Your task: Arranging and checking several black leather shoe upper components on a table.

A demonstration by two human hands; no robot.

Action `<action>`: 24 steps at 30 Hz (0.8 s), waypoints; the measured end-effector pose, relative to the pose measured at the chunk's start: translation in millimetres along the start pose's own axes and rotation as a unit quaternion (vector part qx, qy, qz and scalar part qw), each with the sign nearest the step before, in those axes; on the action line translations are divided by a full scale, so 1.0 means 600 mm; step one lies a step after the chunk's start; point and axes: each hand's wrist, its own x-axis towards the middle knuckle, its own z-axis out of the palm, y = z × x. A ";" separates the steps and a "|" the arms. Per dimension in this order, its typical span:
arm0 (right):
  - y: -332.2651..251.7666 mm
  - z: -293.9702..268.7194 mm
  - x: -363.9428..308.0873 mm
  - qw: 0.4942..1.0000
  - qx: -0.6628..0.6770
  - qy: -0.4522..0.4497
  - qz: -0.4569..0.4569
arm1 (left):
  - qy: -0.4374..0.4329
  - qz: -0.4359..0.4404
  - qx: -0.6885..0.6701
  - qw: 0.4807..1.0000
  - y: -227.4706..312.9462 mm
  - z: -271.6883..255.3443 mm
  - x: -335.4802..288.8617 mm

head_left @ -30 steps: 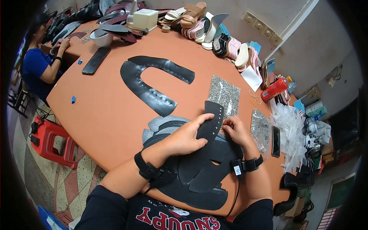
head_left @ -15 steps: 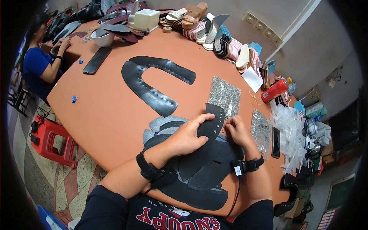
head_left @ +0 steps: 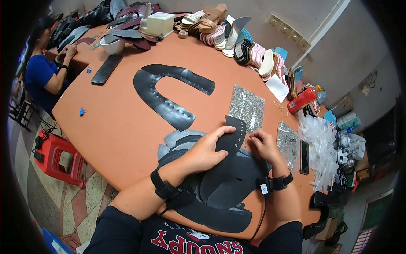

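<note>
My left hand (head_left: 206, 153) grips a curved black shoe-upper piece (head_left: 235, 127), thumb and fingers on its left side. A row of small silvery studs runs along the right edge of this piece. Just to the right, my right hand (head_left: 265, 146) is closed in a pinch over small metal bits on the table; what its fingertips hold is too small to make out. Beneath both hands lies a loose pile of black and grey cut pieces (head_left: 230, 182). Farther off, a U-shaped black upper (head_left: 146, 91) with dotted rows along its inner edge rests flat.
Two clear bags of small metal parts, one bag (head_left: 247, 108) ahead and another bag (head_left: 288, 146) at right, lie near a phone (head_left: 304, 157). Stacked sandal soles (head_left: 256, 55) line the back edge. A red bottle (head_left: 302, 100) stands right. Another person (head_left: 44, 70) works at far left.
The view has shifted slightly. My left hand keeps its hold on the upper piece, and my right hand stays beside it with only a slight movement of the fingers.
</note>
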 end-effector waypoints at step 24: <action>-0.105 0.052 -0.096 0.890 0.456 -0.020 0.011 | 0.009 0.056 0.037 0.998 0.009 0.007 -0.002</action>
